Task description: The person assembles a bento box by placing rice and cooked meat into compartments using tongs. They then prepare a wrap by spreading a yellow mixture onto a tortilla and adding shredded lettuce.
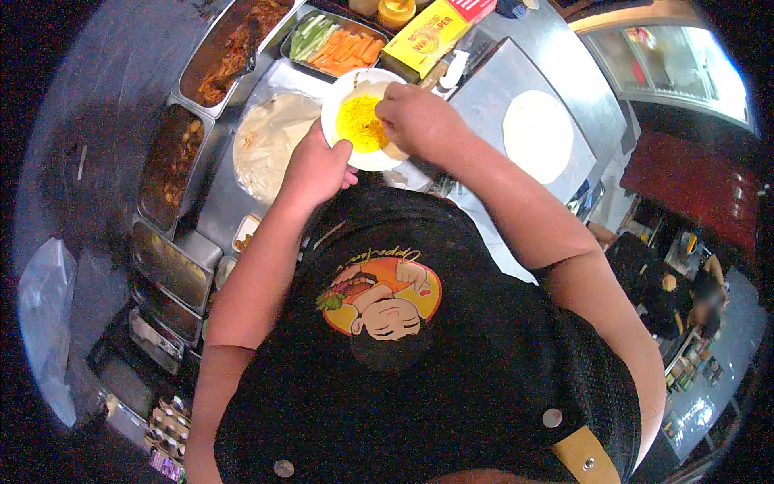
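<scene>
My left hand (316, 165) grips a white bowl (375, 77) by its near left rim, thumb on top and fingers underneath. Inside the bowl lies a bright yellow, stringy-looking food (359, 125). My right hand (423, 121) is at the bowl's right side, its fingers pinched together over the yellow food. What those fingers hold, if anything, is hidden. Left of the bowl are pale round flatbreads (270, 153) on clear plastic. To the right, a single white round flatbread (538, 137) lies on a flat grey cooking plate (484, 121).
A tray of cut cucumber and carrot sticks (343, 48) stands beyond the bowl, beside a yellow and red box (435, 34). Metal pans of brown food (230, 60) line the left. A white bottle (454, 71) stands near the cooking plate. Another person (665, 278) is far right.
</scene>
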Tool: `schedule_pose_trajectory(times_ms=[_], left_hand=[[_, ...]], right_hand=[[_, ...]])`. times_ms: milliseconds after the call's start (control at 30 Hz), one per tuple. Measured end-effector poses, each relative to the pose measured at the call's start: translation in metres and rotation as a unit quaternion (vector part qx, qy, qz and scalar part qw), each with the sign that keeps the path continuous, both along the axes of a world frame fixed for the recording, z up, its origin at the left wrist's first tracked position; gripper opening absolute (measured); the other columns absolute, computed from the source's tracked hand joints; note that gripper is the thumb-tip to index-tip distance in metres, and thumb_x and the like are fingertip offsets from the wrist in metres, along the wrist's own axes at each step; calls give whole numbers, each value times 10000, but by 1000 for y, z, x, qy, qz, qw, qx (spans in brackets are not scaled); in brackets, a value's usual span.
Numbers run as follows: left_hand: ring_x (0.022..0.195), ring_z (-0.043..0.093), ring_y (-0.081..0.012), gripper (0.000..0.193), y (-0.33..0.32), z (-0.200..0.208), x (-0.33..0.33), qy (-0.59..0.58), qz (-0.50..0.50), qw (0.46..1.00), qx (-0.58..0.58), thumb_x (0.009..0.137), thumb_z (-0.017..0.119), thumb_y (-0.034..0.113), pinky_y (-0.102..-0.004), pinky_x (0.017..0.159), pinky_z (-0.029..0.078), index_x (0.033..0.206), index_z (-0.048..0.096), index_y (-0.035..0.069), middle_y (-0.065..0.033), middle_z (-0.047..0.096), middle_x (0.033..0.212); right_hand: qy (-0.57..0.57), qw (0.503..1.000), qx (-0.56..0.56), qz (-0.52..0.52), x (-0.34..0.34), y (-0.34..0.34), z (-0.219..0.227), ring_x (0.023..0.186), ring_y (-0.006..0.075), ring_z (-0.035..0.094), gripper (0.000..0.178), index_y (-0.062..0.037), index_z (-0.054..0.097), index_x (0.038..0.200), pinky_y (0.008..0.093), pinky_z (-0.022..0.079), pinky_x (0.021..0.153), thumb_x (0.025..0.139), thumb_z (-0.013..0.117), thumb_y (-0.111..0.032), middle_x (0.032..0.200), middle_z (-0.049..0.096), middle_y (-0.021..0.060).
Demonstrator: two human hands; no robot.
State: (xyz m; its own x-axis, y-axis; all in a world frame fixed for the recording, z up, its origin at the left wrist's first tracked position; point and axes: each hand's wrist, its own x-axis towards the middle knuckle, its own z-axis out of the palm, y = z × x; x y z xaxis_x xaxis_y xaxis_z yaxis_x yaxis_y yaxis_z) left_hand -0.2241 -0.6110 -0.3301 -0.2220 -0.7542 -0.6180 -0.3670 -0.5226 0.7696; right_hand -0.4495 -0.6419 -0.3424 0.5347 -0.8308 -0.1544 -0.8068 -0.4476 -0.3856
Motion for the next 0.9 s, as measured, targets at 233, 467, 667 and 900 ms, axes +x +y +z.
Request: schedule_pose_trajectory(times_ms=[233, 467, 667, 900], left_hand=[[640, 760, -240, 441, 1, 9, -21, 4, -34, 999, -16, 992, 528, 93, -362, 580, 620, 1410, 512, -46, -199, 754, 980], [625, 752, -230, 452, 1, 14, -32, -6, -65, 998, -26, 991, 536, 105, -361, 587, 612, 1419, 505, -39, -192, 755, 973], [639, 761, -237, 453, -1, 14, -38, 0, -73, 997, -18, 999, 532, 107, -364, 589, 621, 1427, 500, -36, -195, 761, 992], [649, 760, -251, 424, -1, 16, -33, 83, -40, 996, 17, 1003, 508, 87, -342, 554, 628, 1408, 509, -41, -193, 759, 1011]], right_hand=[[61, 996, 51, -34, 11, 19, -16, 929, 391, 774, 213, -46, 755, 1086, 499, 641, 789, 902, 678, -121, 1077, 732, 205], [56, 988, 66, -126, 0, 26, -15, 968, 402, 747, 215, -52, 761, 1075, 501, 593, 887, 936, 639, -162, 1091, 727, 203], [64, 986, 82, -132, -9, 29, -9, 985, 403, 740, 206, -46, 753, 1063, 501, 591, 885, 927, 668, -176, 1087, 726, 198], [-54, 981, 59, -175, -38, 38, 53, 952, 415, 731, 177, -32, 707, 1024, 492, 578, 838, 902, 724, -159, 1031, 725, 214]])
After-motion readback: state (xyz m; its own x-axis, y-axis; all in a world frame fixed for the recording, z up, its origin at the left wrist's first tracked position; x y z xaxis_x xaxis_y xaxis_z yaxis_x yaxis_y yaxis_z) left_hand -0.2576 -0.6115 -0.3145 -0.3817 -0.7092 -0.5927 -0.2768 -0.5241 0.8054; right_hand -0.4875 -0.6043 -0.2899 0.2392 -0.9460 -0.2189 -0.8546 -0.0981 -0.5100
